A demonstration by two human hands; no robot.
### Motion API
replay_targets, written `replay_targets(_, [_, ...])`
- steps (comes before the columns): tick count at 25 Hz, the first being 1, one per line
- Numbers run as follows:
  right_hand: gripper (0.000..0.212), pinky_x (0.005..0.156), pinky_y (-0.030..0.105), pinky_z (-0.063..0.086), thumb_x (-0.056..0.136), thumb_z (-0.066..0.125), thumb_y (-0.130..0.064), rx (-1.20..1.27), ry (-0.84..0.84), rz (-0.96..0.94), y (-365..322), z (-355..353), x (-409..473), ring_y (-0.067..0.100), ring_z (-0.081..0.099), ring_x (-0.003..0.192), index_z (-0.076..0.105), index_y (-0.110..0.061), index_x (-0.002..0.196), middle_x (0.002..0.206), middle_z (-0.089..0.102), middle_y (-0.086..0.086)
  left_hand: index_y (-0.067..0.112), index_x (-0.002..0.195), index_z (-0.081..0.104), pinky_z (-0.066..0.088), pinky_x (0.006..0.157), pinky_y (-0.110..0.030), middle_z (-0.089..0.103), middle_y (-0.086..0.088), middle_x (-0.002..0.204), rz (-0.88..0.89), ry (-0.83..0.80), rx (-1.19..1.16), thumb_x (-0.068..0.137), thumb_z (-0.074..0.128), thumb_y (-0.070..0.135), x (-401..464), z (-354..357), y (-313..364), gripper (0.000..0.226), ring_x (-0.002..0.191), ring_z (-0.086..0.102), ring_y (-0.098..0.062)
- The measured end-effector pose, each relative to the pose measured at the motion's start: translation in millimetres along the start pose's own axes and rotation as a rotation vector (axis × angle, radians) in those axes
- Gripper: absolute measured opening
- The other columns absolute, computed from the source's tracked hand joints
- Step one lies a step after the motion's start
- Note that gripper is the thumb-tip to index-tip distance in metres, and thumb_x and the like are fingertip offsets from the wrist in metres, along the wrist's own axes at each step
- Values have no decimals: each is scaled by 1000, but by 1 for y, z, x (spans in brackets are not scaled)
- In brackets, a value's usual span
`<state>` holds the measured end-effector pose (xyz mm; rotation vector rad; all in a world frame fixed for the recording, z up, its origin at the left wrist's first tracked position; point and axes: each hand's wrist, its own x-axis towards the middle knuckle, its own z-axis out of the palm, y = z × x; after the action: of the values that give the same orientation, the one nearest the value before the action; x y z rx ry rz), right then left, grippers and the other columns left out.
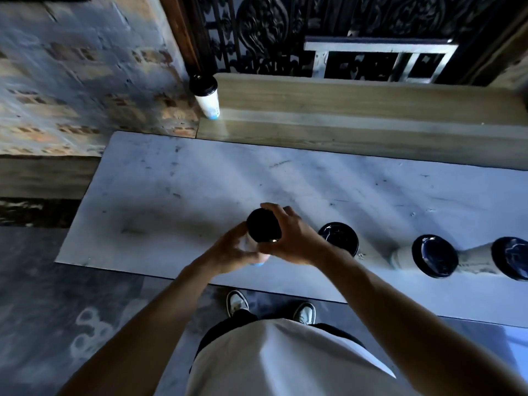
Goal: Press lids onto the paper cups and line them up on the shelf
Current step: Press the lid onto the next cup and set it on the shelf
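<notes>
Standing at a pale, scuffed marble table [171, 172] beside a weathered brick wall [71, 67], I look straight down past my white shirt [271, 361] and sneakers [237, 302] to a dark floor; a light wooden shelf [357, 101] runs along the table's far edge, with dark carved screenwork [271, 30] and a metal frame [371, 52] behind it. One finished cup [206, 97], white with a black lid, stands alone at the shelf's left end. Three more lidded cups wait on the table to my right: the nearest cup [340, 238] just beside my right wrist, the middle cup [434, 255] farther along, and the last cup [513, 258] cut off by the frame's edge; all are closed, so their contents cannot be seen. My left hand [231, 250] curls around the side of the cup in hand [251, 250], its pale wall only partly visible between my fingers. My right hand [288, 235] cups the black lid [263, 226] on top of it, thumb near the lid's front edge and fingers wrapped over its far rim. Both forearms reach in from the bottom of the view and meet above the table's near edge.
</notes>
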<state>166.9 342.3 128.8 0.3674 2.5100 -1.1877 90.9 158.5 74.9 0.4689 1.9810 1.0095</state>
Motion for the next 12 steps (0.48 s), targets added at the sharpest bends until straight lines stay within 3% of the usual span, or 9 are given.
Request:
replay_targets(1, [85, 89, 31, 48, 77, 82, -38, 49, -6, 12, -4, -10, 0, 24, 58, 117, 38, -37, 149, 134, 53, 4, 32, 125, 62, 57, 89, -30, 75, 8, 117, 22, -7, -13, 72, 89, 34, -5, -9, 2, 60, 109, 69, -4])
replay_targets(3, [76, 94, 36, 53, 75, 83, -44, 241, -22, 58, -11, -26, -2, 17, 61, 116, 48, -39, 142, 131, 62, -3, 32, 121, 63, 58, 82, -30, 77, 7, 111, 69, 24, -75, 64, 85, 52, -19, -23, 12, 64, 100, 72, -6])
replay_targets(5, [71, 102, 46, 53, 69, 82, -52, 449, -16, 62, -15, -33, -5, 15, 65, 116, 58, -37, 135, 128, 69, -6, 28, 118, 63, 57, 74, -24, 77, 8, 102, 91, 64, -156, 62, 82, 55, -33, -30, 27, 65, 90, 71, -4])
replay_targets(7, [61, 105, 47, 52, 74, 74, -57, 533, 2, 14, -18, -34, -6, 14, 67, 116, 67, -32, 129, 123, 74, -7, 28, 113, 62, 54, 69, -21, 74, 9, 97, 86, 73, -172, 62, 76, 57, -42, -31, 41, 60, 84, 70, -2])
replay_targets(12, [54, 109, 44, 48, 96, 41, -68, 746, 67, 109, -25, -31, -5, 14, 68, 116, 77, -34, 115, 118, 77, -7, 30, 105, 62, 54, 72, -32, 73, 9, 95, 28, 133, -157, 68, 65, 59, -54, -21, 72, 46, 86, 70, -12])
